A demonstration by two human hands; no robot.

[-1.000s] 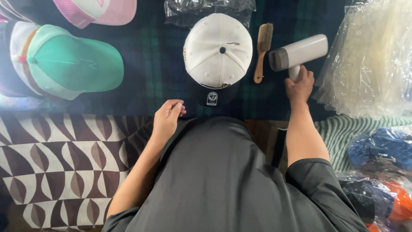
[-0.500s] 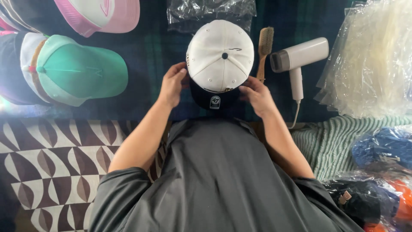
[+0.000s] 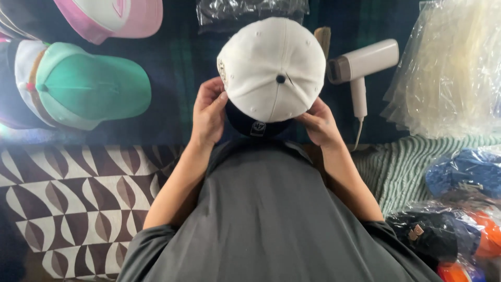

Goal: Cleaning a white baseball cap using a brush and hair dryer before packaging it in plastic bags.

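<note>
Two hands now hold the white cap (image 3: 272,68); a second ago neither did. Head view: my left hand (image 3: 209,112) is closed on the cap's left edge, thumb against the crown, and my right hand (image 3: 319,122) grips the right edge near the dark brim (image 3: 255,124). The cap is lifted off the dark plaid cloth (image 3: 177,68) and sits between my hands, just above my chest, crown facing the camera. A second ago my right hand was at the handheld steamer (image 3: 362,65); the steamer now lies released, just right of the cap. The brush (image 3: 323,35) is mostly hidden behind the cap. In my judgement, work has moved from the steamer to handling the cap itself.
</note>
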